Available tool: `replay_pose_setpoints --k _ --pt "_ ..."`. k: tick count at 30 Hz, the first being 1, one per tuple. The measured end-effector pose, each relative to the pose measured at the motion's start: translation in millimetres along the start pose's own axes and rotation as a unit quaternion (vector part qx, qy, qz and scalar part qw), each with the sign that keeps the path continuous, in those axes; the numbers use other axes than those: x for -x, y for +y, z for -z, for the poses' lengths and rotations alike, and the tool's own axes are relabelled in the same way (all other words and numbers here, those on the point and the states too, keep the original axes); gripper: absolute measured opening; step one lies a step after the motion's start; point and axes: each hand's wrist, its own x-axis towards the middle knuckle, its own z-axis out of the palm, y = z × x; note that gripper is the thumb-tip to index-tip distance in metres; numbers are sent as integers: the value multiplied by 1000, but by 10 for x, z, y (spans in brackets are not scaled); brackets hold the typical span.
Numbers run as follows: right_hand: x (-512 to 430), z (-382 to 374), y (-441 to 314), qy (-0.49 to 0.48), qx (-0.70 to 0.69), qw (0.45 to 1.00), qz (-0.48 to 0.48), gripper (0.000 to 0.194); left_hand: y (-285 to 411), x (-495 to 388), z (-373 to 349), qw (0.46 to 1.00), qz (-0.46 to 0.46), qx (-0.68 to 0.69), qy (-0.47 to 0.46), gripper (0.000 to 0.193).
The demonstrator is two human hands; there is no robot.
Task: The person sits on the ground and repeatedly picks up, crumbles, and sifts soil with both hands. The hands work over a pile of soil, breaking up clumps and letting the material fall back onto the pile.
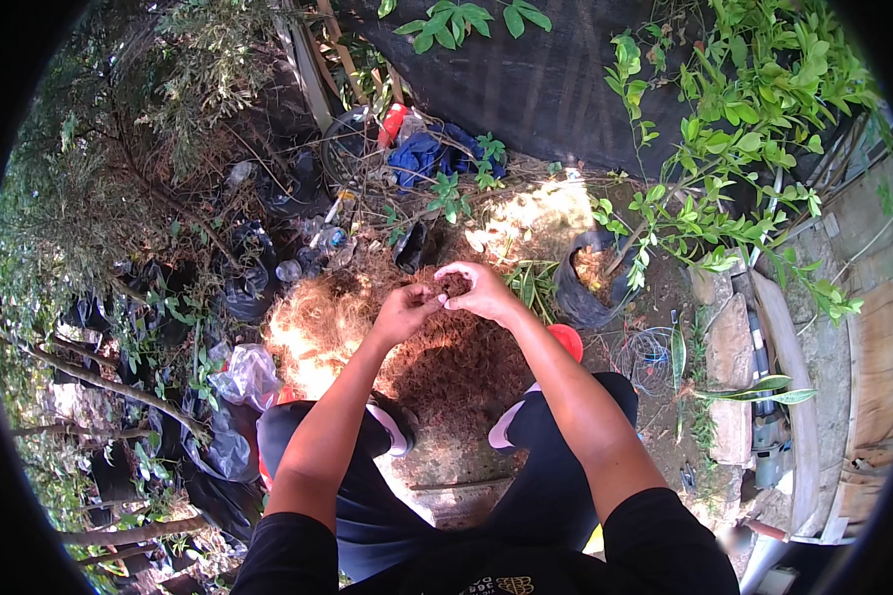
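My right hand [480,292] is cupped around a clump of brown fibrous material [455,285], thumb and fingers curled about it. Close against it on the left, my left hand [409,311] has its thumb and fingertips drawn together at the clump's edge; whether they pinch some of it cannot be told. Below both hands lies a heap of dark brown, crumbly fibre [454,364] on the ground between my feet. Paler, stringy fibre [320,320] spreads to the left in bright sun.
A red plastic container [565,341] stands partly behind my right forearm. Beyond it is a black plant bag [591,297] around a leafy stem. Clear plastic bags [249,378] lie at left, a blue cloth [424,158] farther ahead. Coiled thin wire [647,357] rests at right.
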Motion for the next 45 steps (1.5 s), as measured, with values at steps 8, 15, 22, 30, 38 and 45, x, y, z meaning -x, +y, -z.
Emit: replay_pose_setpoints --k 8,15,22,30,38,45 --pt "0 -7 3 12 -2 1000 -18 51 19 -2 13 998 9 -61 27 14" --pt "-6 -5 12 9 -20 1000 -13 50 38 -7 6 996 -4 -80 32 15" --pt "17 -18 -49 24 -6 1000 -12 48 84 24 17 994 11 -110 18 16" --pt "-14 -25 16 30 -8 999 17 47 107 31 24 981 3 -191 29 37" --pt "35 2 -86 29 31 998 -38 50 231 46 18 957 28 -288 33 45" --pt "-16 -17 59 50 -11 998 -32 47 142 36 18 964 -6 -262 47 35"
